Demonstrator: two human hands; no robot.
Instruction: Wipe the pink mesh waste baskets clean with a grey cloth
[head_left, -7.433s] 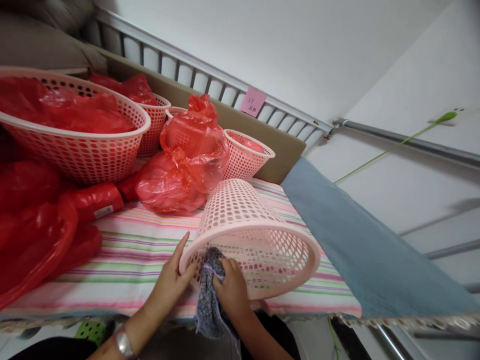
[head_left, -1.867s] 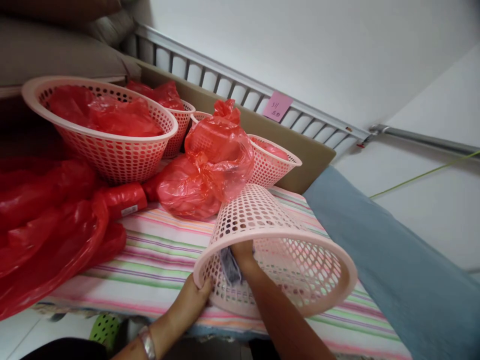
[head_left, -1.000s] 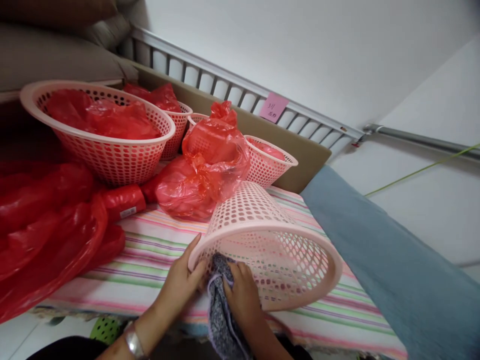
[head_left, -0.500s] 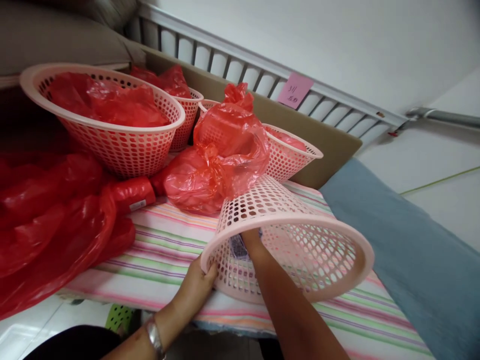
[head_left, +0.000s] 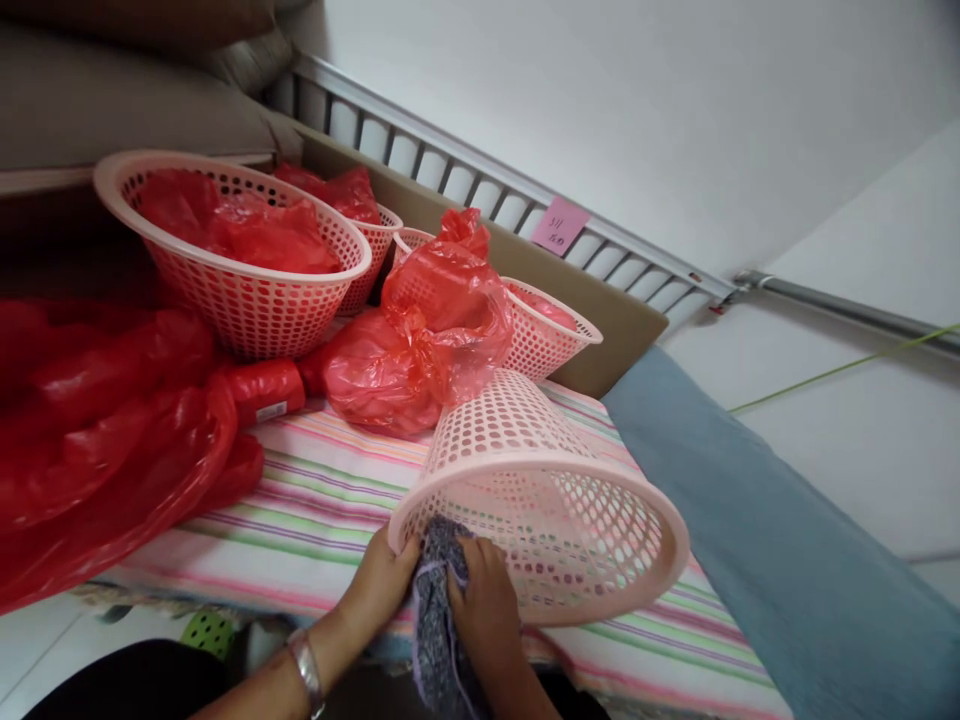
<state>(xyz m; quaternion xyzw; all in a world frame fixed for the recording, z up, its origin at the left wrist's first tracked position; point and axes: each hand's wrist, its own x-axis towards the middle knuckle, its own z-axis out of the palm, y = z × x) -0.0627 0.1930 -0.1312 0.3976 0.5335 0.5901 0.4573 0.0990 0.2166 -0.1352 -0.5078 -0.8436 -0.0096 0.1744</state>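
A pink perforated basket [head_left: 517, 450] lies on its side on the striped cloth [head_left: 315, 500], its mouth turned toward me. My left hand [head_left: 379, 585] grips the basket's near rim at the lower left. My right hand [head_left: 484, 605] is closed on a grey speckled rag [head_left: 435, 625] and presses it against the inside of the rim, beside the left hand. The rag hangs down past the table's edge. A metal bangle sits on my left wrist.
Behind the basket lie knotted red plastic bags [head_left: 420, 330]. A large pink basket [head_left: 232, 265] lined with red plastic and smaller pink baskets [head_left: 547, 335] stand at the back. Red plastic sheeting [head_left: 97, 430] fills the left. Blue cloth [head_left: 750, 540] covers the right.
My right hand has drawn back from deep inside the basket to its near rim, pulling the rag with it. My left hand stays on the rim.
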